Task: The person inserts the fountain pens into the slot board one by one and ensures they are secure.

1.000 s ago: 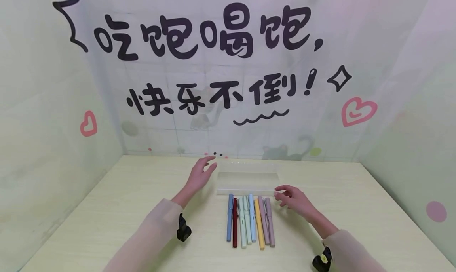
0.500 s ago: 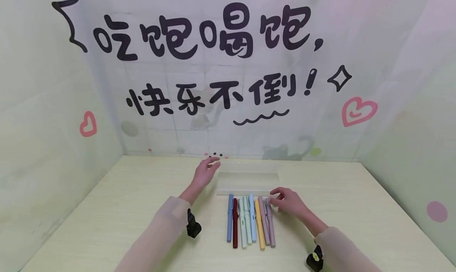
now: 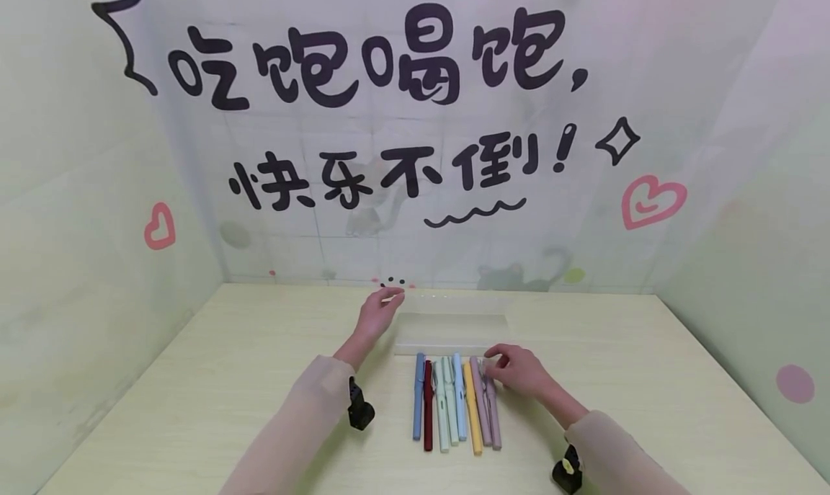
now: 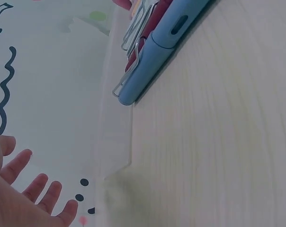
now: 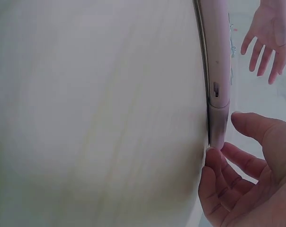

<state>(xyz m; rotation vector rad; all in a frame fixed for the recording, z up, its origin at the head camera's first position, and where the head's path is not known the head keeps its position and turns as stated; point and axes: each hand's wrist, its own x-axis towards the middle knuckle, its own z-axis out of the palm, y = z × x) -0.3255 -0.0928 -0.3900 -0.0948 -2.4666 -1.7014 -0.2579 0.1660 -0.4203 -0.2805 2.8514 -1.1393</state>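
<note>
Since the earlier frame, the right hand [image 3: 519,371] has been brought onto the mauve pen [image 3: 491,408], its cap end touched by curled fingertips. Beside the clear case [image 3: 452,333], the left hand [image 3: 376,315] is held relaxed, gripping nothing.

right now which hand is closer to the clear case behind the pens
Left. The left hand hovers open at the clear case's left end. The right hand is in front of the case, fingertips at the top of the outermost mauve pen.
</note>
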